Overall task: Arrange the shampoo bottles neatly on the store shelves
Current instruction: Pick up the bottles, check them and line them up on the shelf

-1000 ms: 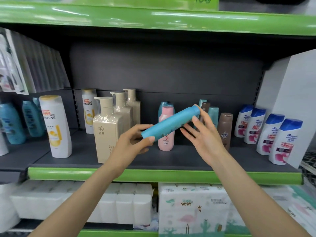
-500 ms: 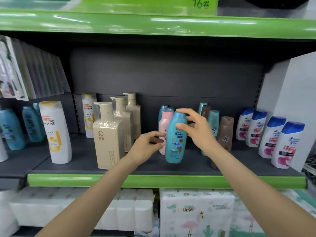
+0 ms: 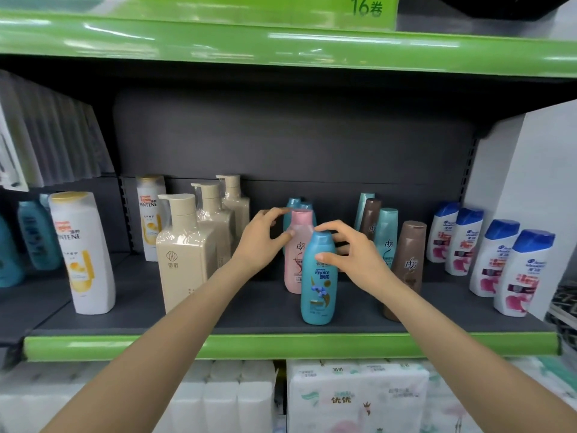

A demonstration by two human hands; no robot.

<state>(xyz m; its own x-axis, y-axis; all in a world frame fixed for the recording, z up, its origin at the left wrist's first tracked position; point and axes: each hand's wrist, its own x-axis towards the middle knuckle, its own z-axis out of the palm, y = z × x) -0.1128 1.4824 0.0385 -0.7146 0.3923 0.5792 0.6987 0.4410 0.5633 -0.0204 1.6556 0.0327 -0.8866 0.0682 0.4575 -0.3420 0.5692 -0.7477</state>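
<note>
Left hand (image 3: 260, 242): fingers curled round pink bottle (image 3: 298, 254), thumb on its front. Blue bottle (image 3: 318, 279) upright near shelf (image 3: 281, 345) front edge. Right hand (image 3: 356, 257): fingers pinching blue cap. Best move, imo: steady pink, slide blue straight back w/ label facing out, don't tip it.

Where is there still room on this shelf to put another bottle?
Bare shelf shows in front, between the beige pump bottle and the blue Rejoice bottle. Another gap lies between the brown bottle and the white Head & Shoulders bottles. Behind the Rejoice bottle it is crowded.
</note>
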